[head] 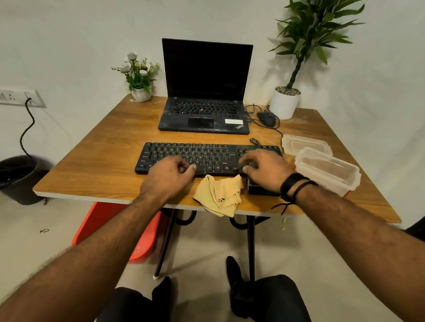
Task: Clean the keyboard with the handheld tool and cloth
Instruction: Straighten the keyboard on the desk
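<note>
Head view: both hands, left [167, 176] and right [264, 167], hover loosely curled, empty, over the rigid keyboard [194, 157]; the limp cloth [219, 195] should pinch anywhere.

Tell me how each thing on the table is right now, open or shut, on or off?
laptop: open, screen dark
keyboard: flat, both hands over it
cloth: crumpled, untouched
plastic box: lid off
lid: flat behind the box
left hand: loosely curled, empty
right hand: fingers bent onto the keys
</note>
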